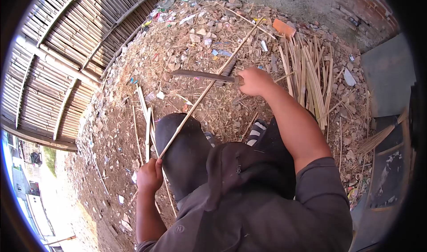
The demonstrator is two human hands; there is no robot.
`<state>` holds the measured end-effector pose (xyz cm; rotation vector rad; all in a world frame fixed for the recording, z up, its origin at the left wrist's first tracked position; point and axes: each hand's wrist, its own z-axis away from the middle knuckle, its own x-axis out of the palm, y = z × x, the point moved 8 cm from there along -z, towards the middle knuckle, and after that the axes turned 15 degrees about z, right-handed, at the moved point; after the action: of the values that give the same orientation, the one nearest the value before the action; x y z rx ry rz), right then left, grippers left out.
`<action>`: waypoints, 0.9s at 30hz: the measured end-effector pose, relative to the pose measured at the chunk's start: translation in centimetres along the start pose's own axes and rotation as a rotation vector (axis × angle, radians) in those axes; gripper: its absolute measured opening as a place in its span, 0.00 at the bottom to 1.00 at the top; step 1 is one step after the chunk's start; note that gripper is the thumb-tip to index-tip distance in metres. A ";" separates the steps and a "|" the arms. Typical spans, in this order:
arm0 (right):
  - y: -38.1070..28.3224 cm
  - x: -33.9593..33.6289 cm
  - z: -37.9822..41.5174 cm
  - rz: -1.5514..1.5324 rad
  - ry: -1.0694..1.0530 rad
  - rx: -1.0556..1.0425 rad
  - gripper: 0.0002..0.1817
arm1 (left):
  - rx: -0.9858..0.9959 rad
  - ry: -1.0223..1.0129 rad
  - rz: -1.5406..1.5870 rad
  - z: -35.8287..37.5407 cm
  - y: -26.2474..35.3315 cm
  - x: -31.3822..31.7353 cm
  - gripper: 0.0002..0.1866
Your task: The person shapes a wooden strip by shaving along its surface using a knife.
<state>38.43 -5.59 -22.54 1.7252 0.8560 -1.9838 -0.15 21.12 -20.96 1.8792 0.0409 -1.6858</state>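
Note:
My left hand (150,176) is closed around the near end of a long, thin bamboo strip (191,111), beside my left knee. The strip runs up and to the right, over the littered ground. In my right hand (255,81) is the handle of a machete (195,74), its dark blade pointing left. The blade crosses the strip in this view, a little beyond my knees. Under that crossing lies a dark, ridged piece (228,67) on the ground. My sandalled feet (257,132) show between my bent legs.
A pile of split bamboo strips (311,76) lies at the right, more strips (144,118) at the left. An orange tile piece (283,28) sits among rubble. A bamboo-slat panel (66,51) borders the left; a worn wall (307,7) stands at the back, with a broom (378,136) at right.

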 end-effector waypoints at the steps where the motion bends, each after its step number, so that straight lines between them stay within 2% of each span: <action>1: -0.4 -0.3 0.4 -0.026 -0.007 0.015 0.15 | -0.017 -0.016 0.013 0.0 0.0 -0.1 0.22; 2: -0.8 -0.5 0.8 -0.053 -0.015 0.035 0.15 | -0.020 -0.013 0.035 0.0 -0.1 0.1 0.22; 5: -5.0 -2.2 2.8 0.046 0.118 -0.157 0.12 | 0.011 -0.019 0.096 0.2 0.2 0.5 0.21; 8: -6.0 -2.5 3.6 0.120 0.104 -0.273 0.12 | 0.033 0.032 0.081 0.6 -0.4 1.2 0.20; 11: 1.0 -0.6 0.0 -0.120 0.014 -0.003 0.12 | -0.020 0.030 0.039 0.9 -1.3 1.0 0.20; 14: 0.2 -1.3 0.6 0.001 0.121 0.015 0.11 | -0.027 -0.023 0.071 0.5 -0.8 -0.1 0.19; 17: -3.5 -1.7 2.1 0.018 0.114 -0.084 0.12 | 0.001 -0.018 0.088 0.7 -0.9 0.0 0.19; 20: -7.6 -2.3 3.7 0.225 0.032 -0.273 0.12 | 0.035 0.003 0.111 0.9 -1.4 0.5 0.19; 21: -6.3 -1.3 3.1 0.137 0.074 -0.298 0.12 | 0.036 0.005 0.098 1.1 -2.5 0.9 0.19; 24: 2.6 0.3 -0.6 -0.219 0.042 0.028 0.11 | -0.001 -0.008 0.085 2.0 -3.0 0.6 0.20; 27: 1.8 -1.5 0.5 0.034 0.117 0.067 0.13 | -0.038 -0.015 0.113 2.1 -3.0 -0.2 0.21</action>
<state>39.52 -7.41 -21.40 1.8966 0.8001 -1.9266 -3.27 22.72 -22.04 1.8058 -0.0385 -1.6113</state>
